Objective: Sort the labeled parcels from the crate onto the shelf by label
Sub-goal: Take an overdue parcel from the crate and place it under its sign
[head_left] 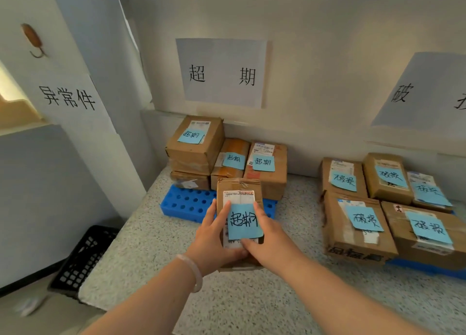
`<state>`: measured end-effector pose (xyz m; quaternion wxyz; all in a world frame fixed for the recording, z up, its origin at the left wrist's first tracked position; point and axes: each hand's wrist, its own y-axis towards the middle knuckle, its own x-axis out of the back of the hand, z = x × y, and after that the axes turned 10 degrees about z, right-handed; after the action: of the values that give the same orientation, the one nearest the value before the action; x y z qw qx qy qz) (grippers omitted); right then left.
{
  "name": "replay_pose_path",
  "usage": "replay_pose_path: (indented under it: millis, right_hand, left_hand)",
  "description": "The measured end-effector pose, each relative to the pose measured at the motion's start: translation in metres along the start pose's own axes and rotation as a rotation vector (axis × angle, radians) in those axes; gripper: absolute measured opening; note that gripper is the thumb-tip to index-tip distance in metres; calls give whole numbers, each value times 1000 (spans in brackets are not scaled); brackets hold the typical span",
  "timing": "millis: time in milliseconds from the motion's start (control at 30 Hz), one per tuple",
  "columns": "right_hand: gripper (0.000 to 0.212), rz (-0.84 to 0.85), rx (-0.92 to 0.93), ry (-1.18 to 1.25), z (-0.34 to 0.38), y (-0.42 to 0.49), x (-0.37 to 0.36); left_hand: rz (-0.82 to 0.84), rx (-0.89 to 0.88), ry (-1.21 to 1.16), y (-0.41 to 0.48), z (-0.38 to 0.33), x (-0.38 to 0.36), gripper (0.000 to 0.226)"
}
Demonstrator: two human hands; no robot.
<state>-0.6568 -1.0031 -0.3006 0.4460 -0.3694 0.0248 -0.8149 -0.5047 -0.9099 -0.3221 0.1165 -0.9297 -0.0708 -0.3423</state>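
Note:
A small cardboard parcel point(239, 191) with a blue note reading 超期 is held between both hands over the speckled shelf point(156, 246). My left hand point(214, 239) grips its left side and underside, thumb on the face. My right hand point(269, 239) grips its right side, thumb below the note. Just behind it lies a blue perforated pallet point(186, 203) carrying a pile of 超期 parcels point(199, 145), under a wall sign 超期 point(222, 72).
To the right, several parcels with 破损 notes point(358, 221) sit on another blue pallet point(426, 269) below a second wall sign point(423, 92). A black plastic crate point(83, 259) stands on the floor at the left. A pillar sign reads 异常件 point(68, 97).

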Motion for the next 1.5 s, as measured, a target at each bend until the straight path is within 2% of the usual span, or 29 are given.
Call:
replay_pose_path:
  millis: [133,400,667,733,833,900,1000,1100,1200,1367,1500]
  right_hand:
    - [97,41,-62,26,14,34,-24]
    - [92,69,-180,54,36,88,-48]
    - [85,71,-144,-10,41,120,-37]
    - [83,60,-138,10,38,123,-32]
    - [83,88,-123,43,32,123,-27]
    - [83,113,-120,34,31,124,-23]
    - [82,158,-107,-25,32,127,-17]
    - [80,182,-89,-153,37,127,-12]
    - [75,132,-92,-278,40,127,-8]
    - [64,-116,-8,-416,38,122,-11]
    - [52,-188,81,-506,33,116,-25]
  left_hand:
    - [109,36,-6,11,42,25,116]
    - [173,86,-54,33,84,46,116]
    - [181,111,-64,55,95,57,116]
    - [197,119,-63,59,94,63,103]
    - [128,99,-60,65,101,71,64]
    - [49,56,60,69,108,78,52]
    - [-34,-115,338,79,119,90,66]
    - [28,-245,548,83,125,98,61]
    - [81,-171,623,80,130,99,63]
    - [-56,-107,695,69,127,92,59]
    - [-86,-35,716,62,127,93,59]
